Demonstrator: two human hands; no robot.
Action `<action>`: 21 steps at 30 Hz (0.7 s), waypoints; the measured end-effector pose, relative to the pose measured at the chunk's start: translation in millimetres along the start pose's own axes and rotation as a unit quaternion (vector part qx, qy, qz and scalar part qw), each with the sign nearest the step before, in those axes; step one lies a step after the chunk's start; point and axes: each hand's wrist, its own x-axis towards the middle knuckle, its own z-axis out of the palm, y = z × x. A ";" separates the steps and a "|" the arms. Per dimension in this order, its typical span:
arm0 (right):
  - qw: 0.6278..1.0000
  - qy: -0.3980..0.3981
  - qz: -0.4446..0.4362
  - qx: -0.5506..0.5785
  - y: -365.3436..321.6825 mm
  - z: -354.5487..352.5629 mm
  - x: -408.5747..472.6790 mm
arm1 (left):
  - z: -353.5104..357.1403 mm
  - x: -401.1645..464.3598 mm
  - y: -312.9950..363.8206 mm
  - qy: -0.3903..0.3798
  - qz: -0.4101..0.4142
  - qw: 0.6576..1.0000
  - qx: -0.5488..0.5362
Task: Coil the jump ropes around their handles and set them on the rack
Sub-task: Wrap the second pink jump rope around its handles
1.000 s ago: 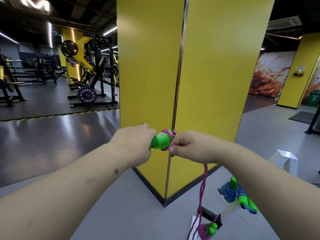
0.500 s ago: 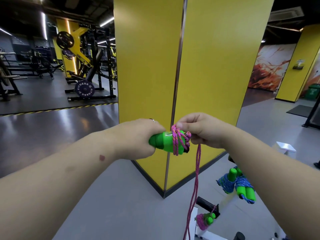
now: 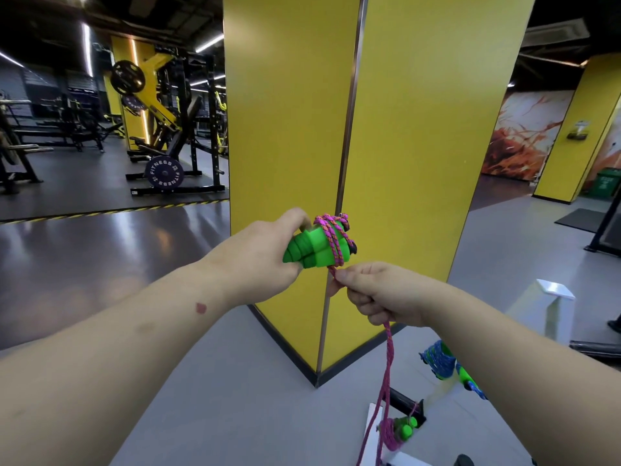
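My left hand (image 3: 260,258) grips a pair of green jump rope handles (image 3: 311,248) held side by side at chest height. A few turns of pink rope (image 3: 331,237) wrap their right end. Just below the handles, my right hand (image 3: 378,292) is closed on the same pink rope, whose two loose strands (image 3: 386,371) hang down toward the floor. On the white rack (image 3: 551,307) at lower right lie a coiled pink rope with green handles (image 3: 400,430) and a coiled blue rope with green handles (image 3: 440,361), partly hidden by my right forearm.
A wide yellow pillar (image 3: 353,136) stands straight ahead, its corner facing me. Weight machines (image 3: 161,129) and a barbell plate fill the far left beyond a striped floor line. A green bin (image 3: 605,183) sits far right. Grey floor lies around me.
My right hand has swung from above the handles down under them, carrying the rope around. More pink turns now sit on the handles, which have tilted upward.
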 end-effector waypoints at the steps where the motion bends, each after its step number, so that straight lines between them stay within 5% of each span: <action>1: 1.000 0.004 -0.003 -0.031 -3.2 2.2 -1.7 | 1.1 0.7 0.5 0.004 -0.002 0.999 0.034; 7: 0.935 0.055 -0.031 -0.349 -38.6 8.1 -18.4 | 6.2 5.0 3.8 -0.003 0.002 0.988 0.153; 10: 0.904 0.059 -0.060 -0.420 -54.3 3.5 -25.4 | 3.2 6.9 4.1 -0.028 0.015 0.983 0.180; 17: 0.888 0.078 -0.135 -0.433 -78.1 -6.9 -28.0 | 3.4 -0.3 6.6 -0.104 0.053 0.971 0.211; 21: 0.954 0.080 -0.163 -0.238 -64.5 -18.5 -14.9 | -3.8 -4.0 10.3 -0.099 0.096 0.980 0.142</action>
